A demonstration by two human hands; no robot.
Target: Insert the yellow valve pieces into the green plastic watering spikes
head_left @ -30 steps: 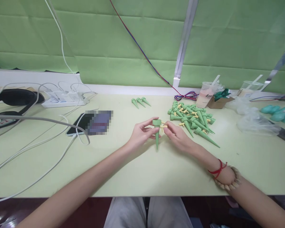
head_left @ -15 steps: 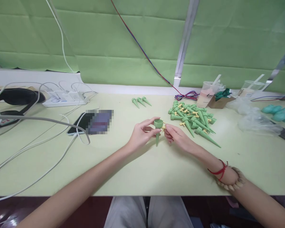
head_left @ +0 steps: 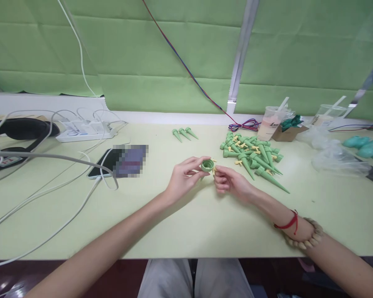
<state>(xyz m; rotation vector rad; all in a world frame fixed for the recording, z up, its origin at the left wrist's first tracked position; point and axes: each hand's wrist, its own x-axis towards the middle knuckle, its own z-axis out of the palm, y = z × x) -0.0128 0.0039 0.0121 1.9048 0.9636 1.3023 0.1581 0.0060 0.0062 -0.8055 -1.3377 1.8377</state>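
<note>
Green spike [head_left: 207, 166] has tipped since a sec ago: its round open mouth now faces the camera, point hidden behind, where before it hung point-down. Left hand [head_left: 184, 178] pinches it at the rim; right hand [head_left: 228, 180] has fingertips closed on the small yellow piece [head_left: 214, 168] at its side. All this sits mid-bench, above bare top. Spike pile [head_left: 251, 155] lies near, to the right; phone [head_left: 118, 162] to the left; front edge has plenty of room.
</note>
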